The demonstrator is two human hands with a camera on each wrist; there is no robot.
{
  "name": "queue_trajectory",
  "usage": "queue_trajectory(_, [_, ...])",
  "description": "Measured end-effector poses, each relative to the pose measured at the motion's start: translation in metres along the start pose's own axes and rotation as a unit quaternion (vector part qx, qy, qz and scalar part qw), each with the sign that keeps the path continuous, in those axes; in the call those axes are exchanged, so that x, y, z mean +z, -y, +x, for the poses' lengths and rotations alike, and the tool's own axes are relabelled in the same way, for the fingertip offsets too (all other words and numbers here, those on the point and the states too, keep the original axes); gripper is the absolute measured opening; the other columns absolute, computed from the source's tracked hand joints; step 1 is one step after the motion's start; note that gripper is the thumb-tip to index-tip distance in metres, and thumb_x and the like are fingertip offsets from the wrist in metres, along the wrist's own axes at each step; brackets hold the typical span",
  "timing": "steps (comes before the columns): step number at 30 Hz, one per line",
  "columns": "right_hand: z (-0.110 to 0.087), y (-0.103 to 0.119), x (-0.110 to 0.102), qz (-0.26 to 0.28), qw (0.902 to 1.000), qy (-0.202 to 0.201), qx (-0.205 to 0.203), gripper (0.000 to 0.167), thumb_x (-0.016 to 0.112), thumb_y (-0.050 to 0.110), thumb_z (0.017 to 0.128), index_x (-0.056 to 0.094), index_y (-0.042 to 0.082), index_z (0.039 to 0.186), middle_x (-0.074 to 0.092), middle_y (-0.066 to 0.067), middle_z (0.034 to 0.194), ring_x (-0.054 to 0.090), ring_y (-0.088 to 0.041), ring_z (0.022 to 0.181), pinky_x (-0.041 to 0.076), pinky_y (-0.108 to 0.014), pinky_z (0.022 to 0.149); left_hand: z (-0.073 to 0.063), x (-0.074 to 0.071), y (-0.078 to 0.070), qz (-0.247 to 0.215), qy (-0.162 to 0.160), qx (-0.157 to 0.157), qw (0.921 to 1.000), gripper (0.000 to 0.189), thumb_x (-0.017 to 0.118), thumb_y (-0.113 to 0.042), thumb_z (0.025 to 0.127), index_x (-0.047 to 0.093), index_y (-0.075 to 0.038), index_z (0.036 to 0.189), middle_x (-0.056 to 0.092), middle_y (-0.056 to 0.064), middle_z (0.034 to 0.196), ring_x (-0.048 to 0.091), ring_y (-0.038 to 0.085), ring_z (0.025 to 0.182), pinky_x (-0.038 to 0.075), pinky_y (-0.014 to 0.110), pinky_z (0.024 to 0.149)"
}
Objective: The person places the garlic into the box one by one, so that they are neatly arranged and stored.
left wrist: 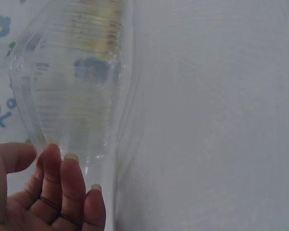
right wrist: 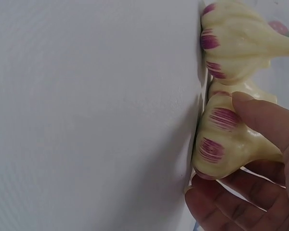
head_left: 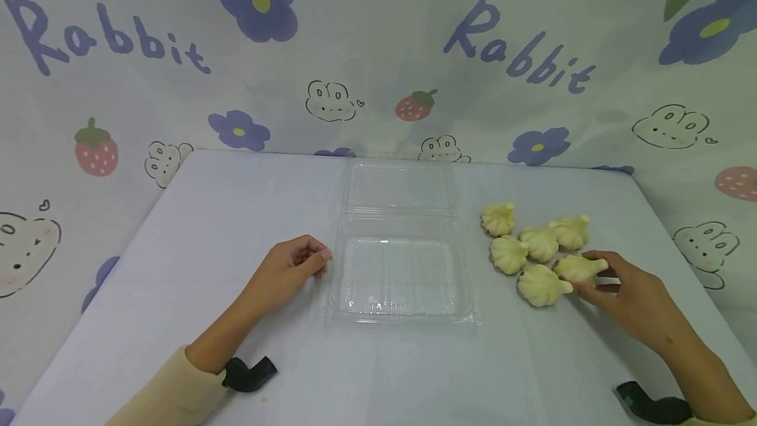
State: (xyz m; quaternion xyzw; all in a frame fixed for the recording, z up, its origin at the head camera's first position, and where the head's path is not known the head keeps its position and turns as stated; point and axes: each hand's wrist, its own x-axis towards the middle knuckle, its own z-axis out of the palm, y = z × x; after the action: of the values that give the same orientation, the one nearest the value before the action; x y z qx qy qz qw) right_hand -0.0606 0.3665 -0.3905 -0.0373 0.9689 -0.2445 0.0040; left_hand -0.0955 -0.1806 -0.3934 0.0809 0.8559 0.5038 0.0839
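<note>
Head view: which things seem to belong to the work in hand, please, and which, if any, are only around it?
Probably the work:
six garlic bulbs, one held by the right hand
open clear container, beside the left hand

Probably only around it:
white tabletop
patterned backdrop

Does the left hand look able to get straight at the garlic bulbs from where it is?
Probably not: the open clear container lies between the left hand and the garlic bulbs, so it would likely have to reach over. The right hand is at them, holding one.
</note>
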Motion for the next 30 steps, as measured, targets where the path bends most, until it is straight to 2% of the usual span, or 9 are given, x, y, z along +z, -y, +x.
queue_trajectory(8, [-0.0016, -0.0036, 0.0008, -0.006, 0.9999, 0.007, -0.014, 0.067, 0.085, 0.021, 0.091, 0.049, -0.005, 0.142, 0.065, -0.038, 0.118, 0.069, -0.054, 0.097, 0.06, -0.041, 0.06, -0.001, 0.0003, -0.0024, -0.009, -0.005, -0.004, 0.9999, 0.026, 0.068, -0.032, 0.104, 0.071, -0.006, 0.103, 0.068, 0.005, 0.084, 0.064, 0.023, 0.081, 0.049, 0.028, 0.069])
queue_trajectory(22, [-0.0026, -0.0042, -0.0004, -0.013, 0.9997, 0.02, -0.008, 0.072, 0.085, 0.023, 0.091, 0.046, -0.006, 0.145, 0.063, -0.039, 0.12, 0.067, -0.056, 0.102, 0.06, -0.045, 0.063, 0.0009, 0.0014, -0.0016, -0.002, -0.003, -0.002, 1.0, 0.027, 0.066, -0.031, 0.105, 0.071, -0.005, 0.105, 0.067, 0.005, 0.084, 0.063, 0.021, 0.082, 0.051, 0.028, 0.071])
queue_trajectory(30, [-0.0024, -0.0054, 0.0002, -0.004, 0.9998, 0.016, -0.014, 0.071, 0.085, 0.022, 0.091, 0.047, -0.006, 0.144, 0.065, -0.036, 0.115, 0.068, -0.056, 0.099, 0.06, -0.044, 0.063, 0.0018, 0.0017, -0.0012, -0.009, 0.004, -0.006, 0.9999, 0.027, 0.066, -0.029, 0.106, 0.07, -0.003, 0.106, 0.068, 0.006, 0.085, 0.064, 0.022, 0.084, 0.053, 0.029, 0.074])
